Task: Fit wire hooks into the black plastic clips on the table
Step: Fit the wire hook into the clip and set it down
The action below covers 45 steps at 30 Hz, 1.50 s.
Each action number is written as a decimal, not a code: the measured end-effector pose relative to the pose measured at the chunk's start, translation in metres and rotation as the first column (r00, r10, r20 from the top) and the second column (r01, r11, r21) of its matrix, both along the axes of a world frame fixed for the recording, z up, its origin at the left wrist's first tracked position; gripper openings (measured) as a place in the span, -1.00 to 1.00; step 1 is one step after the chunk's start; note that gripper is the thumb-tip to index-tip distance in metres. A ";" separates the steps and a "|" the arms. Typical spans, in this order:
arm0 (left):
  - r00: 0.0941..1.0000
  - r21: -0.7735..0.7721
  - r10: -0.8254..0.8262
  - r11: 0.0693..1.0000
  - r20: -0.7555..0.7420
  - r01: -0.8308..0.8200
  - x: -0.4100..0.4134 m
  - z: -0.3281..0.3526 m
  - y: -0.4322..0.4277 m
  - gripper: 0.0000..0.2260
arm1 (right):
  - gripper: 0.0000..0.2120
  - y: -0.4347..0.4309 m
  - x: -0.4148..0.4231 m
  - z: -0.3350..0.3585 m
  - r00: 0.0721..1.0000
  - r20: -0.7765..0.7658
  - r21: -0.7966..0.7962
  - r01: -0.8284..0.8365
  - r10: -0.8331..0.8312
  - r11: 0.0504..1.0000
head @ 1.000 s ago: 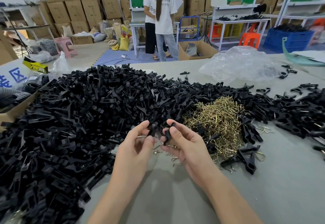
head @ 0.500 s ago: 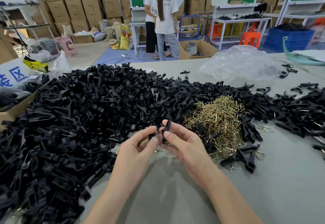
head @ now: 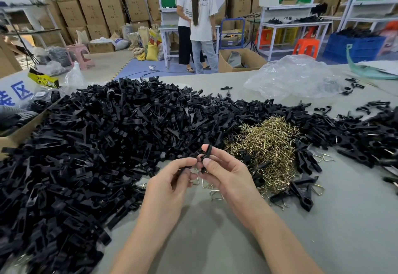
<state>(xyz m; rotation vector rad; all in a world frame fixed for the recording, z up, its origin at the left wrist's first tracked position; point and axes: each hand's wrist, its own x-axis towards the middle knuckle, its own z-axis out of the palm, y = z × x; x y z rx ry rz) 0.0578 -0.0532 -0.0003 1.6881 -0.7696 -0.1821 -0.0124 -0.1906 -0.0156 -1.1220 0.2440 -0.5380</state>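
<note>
The grey table (head: pixel 323 230) runs wide across the room. A great heap of black plastic clips (head: pixel 97 144) covers its left half and trails off along the far side to the right. A crumpled clear plastic bag (head: pixel 295 77) sits at the far right. Near the middle, hemmed in by the heap, lies a tangled pile of brass-coloured wire hooks (head: pixel 269 151). The person's hands meet just above the table in front of that pile. The right hand (head: pixel 228 176) has thumb and fingers curled round one clip (head: pixel 206 153), held nearly upright. The left hand (head: pixel 170 187) pinches a black part at that clip's lower end; I cannot tell whether it is a separate piece. A few loose hooks (head: pixel 215 192) lie on the table under the hands.
</note>
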 end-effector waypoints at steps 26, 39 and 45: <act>0.997 0.170 -0.010 0.985 0.080 -0.003 0.005 -0.008 0.003 -0.47 | -0.71 0.005 -0.003 0.004 0.998 -0.023 -0.071 -0.067 0.065 0.995; 0.993 0.128 0.024 0.991 0.119 -0.040 0.006 -0.003 0.002 -0.75 | -0.69 0.007 -0.006 0.009 0.995 -0.050 -0.156 -0.094 0.088 0.983; 0.996 0.047 0.091 0.995 -0.017 -0.090 0.004 -0.002 0.001 -0.72 | -0.75 0.006 -0.007 0.009 0.996 -0.049 -0.148 -0.080 0.074 0.986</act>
